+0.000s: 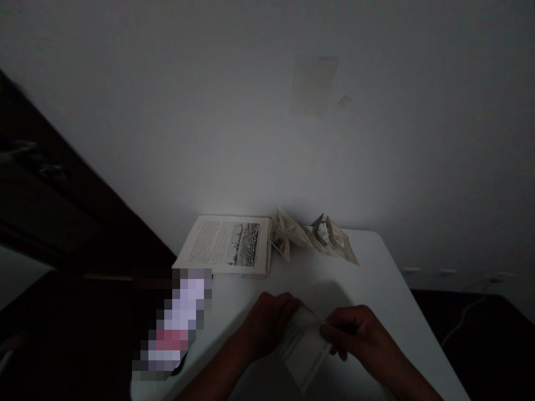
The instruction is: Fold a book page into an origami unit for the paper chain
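A folded sheet of printed paper [307, 345] is held between my two hands over the white table, with its pointed lower corner toward me. My left hand [271, 320] grips its upper left edge, fingers curled. At the upper right edge, my right hand [353, 331] pinches the paper between thumb and fingers. Beyond the hands, several folded paper shapes made of printed pages [292, 228] stand by the wall. To their left lies a stack of printed pages [213, 245], its top one showing text and a dark picture.
The white table [371, 273] stands against a grey wall [209, 111]. At its left edge lies a phone-like object [179, 317] with a blurred-out screen. A dark door [54, 206] is on the left; a pale cable [466, 312] hangs at the right.
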A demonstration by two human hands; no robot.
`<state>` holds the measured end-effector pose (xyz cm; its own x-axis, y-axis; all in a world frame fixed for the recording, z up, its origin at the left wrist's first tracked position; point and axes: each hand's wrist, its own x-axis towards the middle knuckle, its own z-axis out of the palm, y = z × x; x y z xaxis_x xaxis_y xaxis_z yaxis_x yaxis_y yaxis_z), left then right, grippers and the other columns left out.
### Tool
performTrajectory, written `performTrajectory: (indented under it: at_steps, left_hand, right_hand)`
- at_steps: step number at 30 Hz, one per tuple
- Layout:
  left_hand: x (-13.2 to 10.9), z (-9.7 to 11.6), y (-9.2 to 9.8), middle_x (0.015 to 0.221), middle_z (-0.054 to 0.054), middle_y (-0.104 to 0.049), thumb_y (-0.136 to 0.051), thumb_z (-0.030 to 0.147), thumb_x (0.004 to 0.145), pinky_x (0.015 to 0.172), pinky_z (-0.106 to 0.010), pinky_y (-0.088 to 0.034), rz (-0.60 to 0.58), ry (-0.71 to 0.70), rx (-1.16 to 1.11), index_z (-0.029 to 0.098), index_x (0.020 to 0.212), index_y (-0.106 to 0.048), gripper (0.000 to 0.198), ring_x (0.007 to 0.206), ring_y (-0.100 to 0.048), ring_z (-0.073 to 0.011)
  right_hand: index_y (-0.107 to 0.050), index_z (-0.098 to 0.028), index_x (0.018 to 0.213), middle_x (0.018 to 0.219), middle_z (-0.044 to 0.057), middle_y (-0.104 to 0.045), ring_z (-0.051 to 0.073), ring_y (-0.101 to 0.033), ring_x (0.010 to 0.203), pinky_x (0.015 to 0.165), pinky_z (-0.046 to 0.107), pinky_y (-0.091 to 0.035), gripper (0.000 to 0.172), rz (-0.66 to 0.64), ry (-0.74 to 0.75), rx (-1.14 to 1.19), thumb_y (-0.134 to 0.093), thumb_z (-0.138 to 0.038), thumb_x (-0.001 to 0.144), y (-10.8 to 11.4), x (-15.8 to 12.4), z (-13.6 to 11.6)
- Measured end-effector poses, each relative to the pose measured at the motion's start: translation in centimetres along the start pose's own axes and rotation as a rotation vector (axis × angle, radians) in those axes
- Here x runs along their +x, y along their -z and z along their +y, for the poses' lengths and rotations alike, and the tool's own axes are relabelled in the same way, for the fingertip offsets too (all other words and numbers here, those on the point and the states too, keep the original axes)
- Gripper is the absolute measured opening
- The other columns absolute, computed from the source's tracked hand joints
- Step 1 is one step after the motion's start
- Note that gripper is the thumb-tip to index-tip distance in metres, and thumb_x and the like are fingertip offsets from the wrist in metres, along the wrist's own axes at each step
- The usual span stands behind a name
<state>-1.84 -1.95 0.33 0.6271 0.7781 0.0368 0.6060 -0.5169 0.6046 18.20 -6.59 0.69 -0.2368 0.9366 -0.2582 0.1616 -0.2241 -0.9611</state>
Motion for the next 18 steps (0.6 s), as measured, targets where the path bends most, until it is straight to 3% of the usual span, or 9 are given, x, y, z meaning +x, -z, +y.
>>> performTrajectory:
  at_steps: [4, 7, 10, 13, 18]
  left_hand:
    - [0.04, -0.09, -0.27, 0.063, 0.001, -0.056, -0.022, 0.032, 0.093, 0.057, -0.024, -0.033, 0.022, 0.072, -0.019, 0.016, 0.076, -0.060, 0.044, 0.056, -0.050, -0.0120]
    - [0.06, -0.11, -0.27, 0.060, 0.003, -0.054, -0.041, 0.043, 0.086, 0.053, -0.020, -0.031, 0.011, 0.155, -0.157, 0.016, 0.071, -0.060, 0.036, 0.059, -0.051, -0.0117]
    - [0.12, -0.01, -0.31, 0.055, 0.005, -0.053, -0.053, 0.043, 0.079, 0.052, -0.018, -0.030, -0.026, 0.177, -0.251, 0.015, 0.066, -0.062, 0.032, 0.057, -0.050, -0.0102]
    - [0.21, 0.21, -0.36, 0.053, 0.005, -0.053, -0.045, 0.038, 0.085, 0.052, -0.018, -0.031, -0.020, 0.120, -0.312, 0.016, 0.065, -0.065, 0.036, 0.052, -0.048, -0.0079]
    - [0.23, 0.35, -0.29, 0.079, 0.003, -0.067, -0.036, 0.036, 0.090, 0.065, -0.018, -0.037, -0.025, 0.040, -0.347, 0.021, 0.088, -0.067, 0.034, 0.068, -0.059, -0.0099]
  right_hand:
    - [-0.065, -0.012, 0.059, 0.050, 0.001, -0.058, 0.009, -0.048, 0.043, 0.043, 0.020, -0.035, 0.027, 0.003, 0.008, 0.000, -0.063, -0.035, 0.074, -0.09, -0.02, 0.16]
    - [-0.064, -0.012, 0.058, 0.049, 0.001, -0.058, 0.009, -0.048, 0.043, 0.043, 0.020, -0.035, 0.026, 0.002, 0.015, -0.024, -0.063, -0.033, 0.074, -0.05, -0.01, 0.34]
    - [-0.064, -0.012, 0.059, 0.050, 0.001, -0.058, 0.009, -0.048, 0.044, 0.043, 0.020, -0.036, 0.026, -0.002, 0.017, -0.032, -0.062, -0.033, 0.075, 0.02, 0.01, 0.48]
    - [-0.065, -0.012, 0.061, 0.051, 0.002, -0.059, 0.009, -0.048, 0.044, 0.044, 0.020, -0.036, 0.027, 0.003, 0.023, -0.027, -0.061, -0.034, 0.076, 0.07, 0.03, 0.52]
    - [-0.064, -0.013, 0.059, 0.051, 0.001, -0.059, 0.009, -0.048, 0.045, 0.044, 0.020, -0.036, 0.026, 0.004, 0.025, -0.021, -0.061, -0.033, 0.075, 0.12, 0.00, 0.73]
